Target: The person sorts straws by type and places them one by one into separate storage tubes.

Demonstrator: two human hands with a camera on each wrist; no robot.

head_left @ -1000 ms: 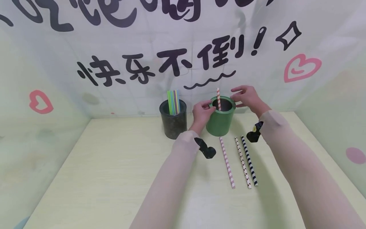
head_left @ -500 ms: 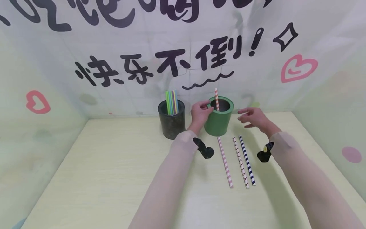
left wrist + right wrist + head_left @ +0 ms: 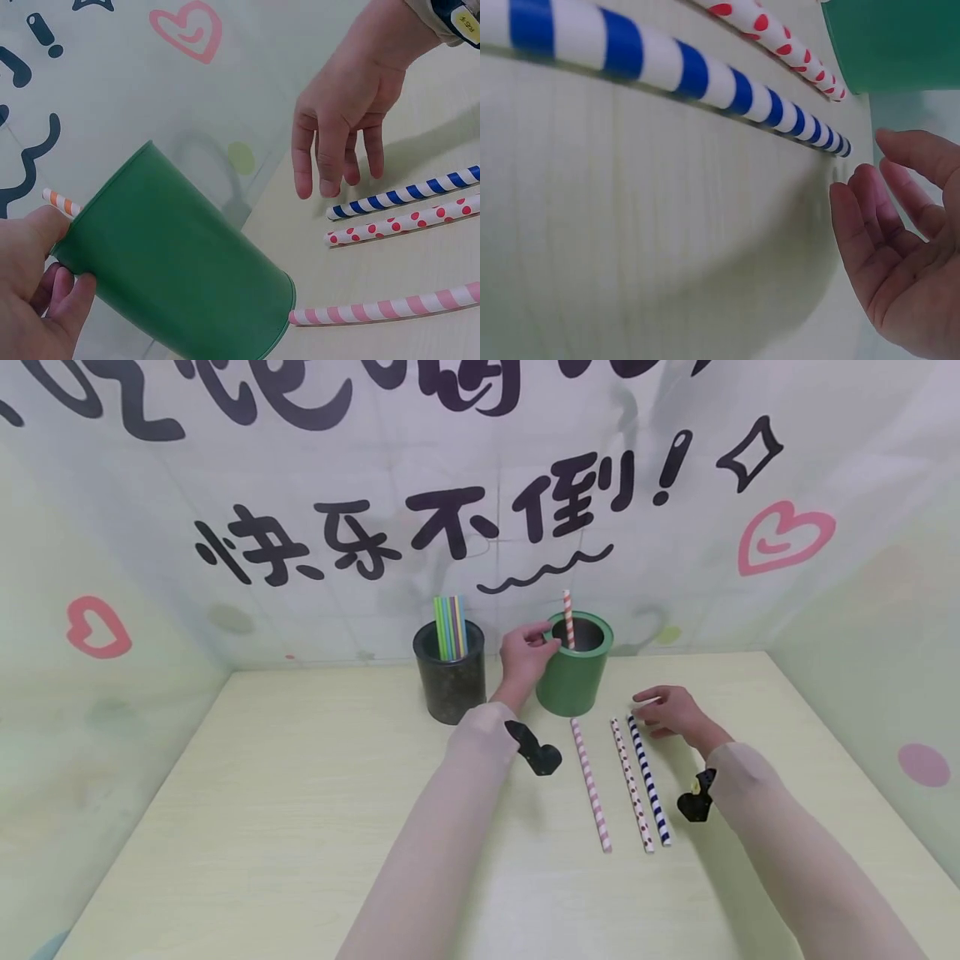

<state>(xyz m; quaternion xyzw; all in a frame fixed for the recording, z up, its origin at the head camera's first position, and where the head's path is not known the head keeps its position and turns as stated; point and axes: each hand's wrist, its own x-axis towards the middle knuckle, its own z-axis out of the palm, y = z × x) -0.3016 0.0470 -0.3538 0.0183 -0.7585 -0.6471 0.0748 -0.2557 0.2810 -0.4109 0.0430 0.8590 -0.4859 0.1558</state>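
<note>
My left hand (image 3: 522, 664) pinches the near-left rim of the green cup (image 3: 572, 685), which stands upright on the table. Inside the cup leans one red-and-white striped straw (image 3: 568, 620). Over the far end of the blue-and-white striped straw (image 3: 651, 789) hovers my right hand (image 3: 673, 713), fingers loosely bent and holding nothing; in the right wrist view a gap shows between the fingers (image 3: 851, 225) and that straw. Beside it lie a red-dotted straw (image 3: 633, 793) and a pink-and-white striped straw (image 3: 592, 793), whose far end is by the cup's base.
Left of the green cup, a black cup (image 3: 452, 693) holds several colourful thin straws (image 3: 450, 628). The pale wooden table (image 3: 300, 810) meets a printed backdrop (image 3: 360, 610) right behind the cups, with side walls left and right.
My right hand has left the green cup's right rim, moving right and then down toward the table near the blue-striped straw. The left hand stays on the cup's rim.
</note>
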